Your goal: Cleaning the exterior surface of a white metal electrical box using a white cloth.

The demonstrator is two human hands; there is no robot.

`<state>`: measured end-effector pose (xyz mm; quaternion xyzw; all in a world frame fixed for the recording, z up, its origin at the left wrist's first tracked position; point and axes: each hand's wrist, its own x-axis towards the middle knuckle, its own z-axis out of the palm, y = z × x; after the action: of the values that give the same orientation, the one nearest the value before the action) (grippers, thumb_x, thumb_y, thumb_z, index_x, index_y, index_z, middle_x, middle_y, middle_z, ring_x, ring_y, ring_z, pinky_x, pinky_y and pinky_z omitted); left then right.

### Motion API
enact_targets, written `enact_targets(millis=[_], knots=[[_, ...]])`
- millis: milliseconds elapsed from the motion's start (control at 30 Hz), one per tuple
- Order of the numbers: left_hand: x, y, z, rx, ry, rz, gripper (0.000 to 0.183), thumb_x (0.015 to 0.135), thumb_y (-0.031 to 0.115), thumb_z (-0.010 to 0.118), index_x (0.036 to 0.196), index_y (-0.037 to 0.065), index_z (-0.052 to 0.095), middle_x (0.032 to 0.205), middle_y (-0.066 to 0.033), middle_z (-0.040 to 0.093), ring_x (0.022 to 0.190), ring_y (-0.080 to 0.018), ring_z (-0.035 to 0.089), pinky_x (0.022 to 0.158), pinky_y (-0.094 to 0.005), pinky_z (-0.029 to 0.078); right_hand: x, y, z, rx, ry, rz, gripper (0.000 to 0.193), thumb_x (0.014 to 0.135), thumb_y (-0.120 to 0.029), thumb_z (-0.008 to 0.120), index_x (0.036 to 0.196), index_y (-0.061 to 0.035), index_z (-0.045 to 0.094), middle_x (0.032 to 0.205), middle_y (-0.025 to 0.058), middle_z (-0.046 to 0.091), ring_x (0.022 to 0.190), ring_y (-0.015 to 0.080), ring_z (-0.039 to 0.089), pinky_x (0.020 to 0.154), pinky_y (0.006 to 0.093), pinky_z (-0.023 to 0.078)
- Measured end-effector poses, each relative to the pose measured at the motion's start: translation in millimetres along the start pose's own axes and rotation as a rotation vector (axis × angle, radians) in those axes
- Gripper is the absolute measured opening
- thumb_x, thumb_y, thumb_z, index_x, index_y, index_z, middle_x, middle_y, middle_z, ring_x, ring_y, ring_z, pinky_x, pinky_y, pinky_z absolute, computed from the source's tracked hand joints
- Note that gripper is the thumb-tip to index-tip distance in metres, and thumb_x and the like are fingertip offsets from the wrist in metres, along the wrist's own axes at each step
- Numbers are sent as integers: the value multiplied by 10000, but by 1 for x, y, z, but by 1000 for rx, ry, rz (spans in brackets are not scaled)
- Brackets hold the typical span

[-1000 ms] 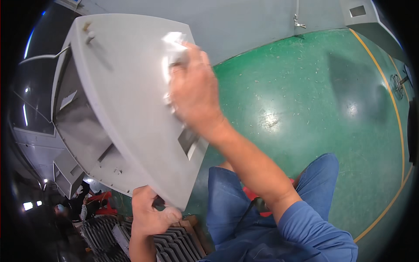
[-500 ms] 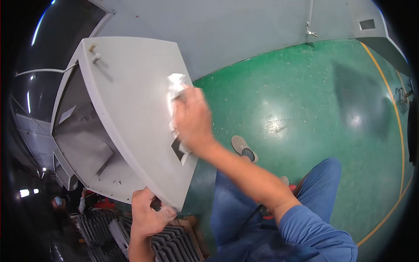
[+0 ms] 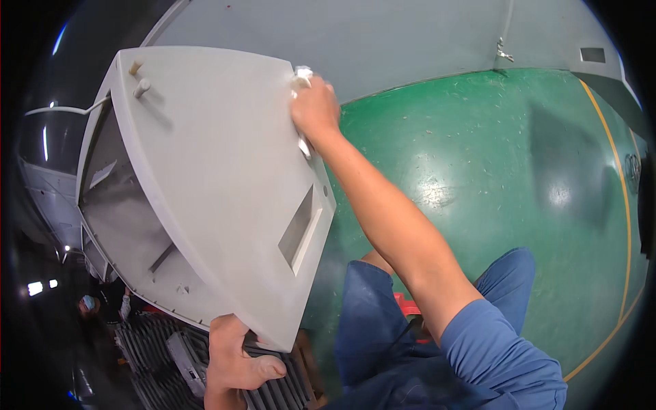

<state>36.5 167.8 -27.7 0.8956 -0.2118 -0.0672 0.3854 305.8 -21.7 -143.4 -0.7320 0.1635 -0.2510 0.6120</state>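
Note:
A large light-grey housing [image 3: 212, 150] with a broad smooth face stands tilted before me; its left side is open and hollow. Two short pegs [image 3: 141, 87] stick out near its far left corner, and a rectangular cutout [image 3: 298, 232] lies near its right edge. My right hand [image 3: 316, 113], slightly blurred, is closed on a crumpled white cloth [image 3: 303, 74], pressed against the far right edge of the face. At the near lower corner, my left hand [image 3: 236, 359] is closed round the housing's edge, fingertips hidden behind it.
Several dark ribbed parts [image 3: 147, 342] are stacked below on the left. Green floor [image 3: 437, 150] with a yellow line [image 3: 610, 130] spreads to the right. A grey wall [image 3: 383, 41] with a small tap [image 3: 504, 50] rises behind. Another person [image 3: 102, 304] is at the far lower left.
My right hand has moved the cloth away from me, up to the far right edge, uncovering the cutout. The housing has swung slightly to the right. My left hand stays at the corner.

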Motion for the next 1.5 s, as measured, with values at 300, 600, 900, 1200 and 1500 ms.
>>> enact_targets(millis=[300, 600, 900, 1200, 1500], knots=[[27, 7, 25, -100, 71, -146, 786, 699, 698, 739, 911, -51, 627, 655, 13, 556, 612, -79, 520, 537, -227, 381, -92, 221, -1, -105, -601, 488, 372, 932, -204, 510, 1095, 106, 635, 1084, 250, 663, 972, 310, 638, 826, 411, 481], [8, 2, 13, -105, 106, -106, 758, 701, 674, 754, 900, -47, 629, 629, 11, 543, 587, -69, 516, 528, -206, 365, 23, 34, -34, 395, -293, -111, 339, 964, -283, 505, 1073, 2, 653, 854, 97, 654, 805, 236, 619, 734, 371, 477], [-2, -14, 10, -48, 138, -1, 687, 785, 619, 704, 885, -55, 618, 612, 8, 520, 558, -61, 471, 507, -216, 338, -153, 118, -35, -63, -169, -62, 319, 959, -243, 447, 1044, 14, 616, 1024, 261, 574, 927, 453, 581, 794, 519, 461], [-1, -24, 2, -202, 191, 1, 687, 783, 598, 733, 972, -55, 629, 694, 2, 576, 609, -56, 482, 529, -213, 344, -104, 90, -85, 904, -267, 482, 187, 947, -113, 515, 982, 24, 637, 850, 82, 649, 719, 119, 612, 582, 309, 486], [12, -18, -1, -128, 60, 51, 701, 810, 618, 686, 959, -65, 635, 651, 9, 554, 563, -56, 478, 515, -213, 365, -45, 46, 2, 660, 125, 185, 228, 956, -209, 543, 1042, -11, 616, 889, 81, 640, 787, 180, 598, 711, 339, 476]])
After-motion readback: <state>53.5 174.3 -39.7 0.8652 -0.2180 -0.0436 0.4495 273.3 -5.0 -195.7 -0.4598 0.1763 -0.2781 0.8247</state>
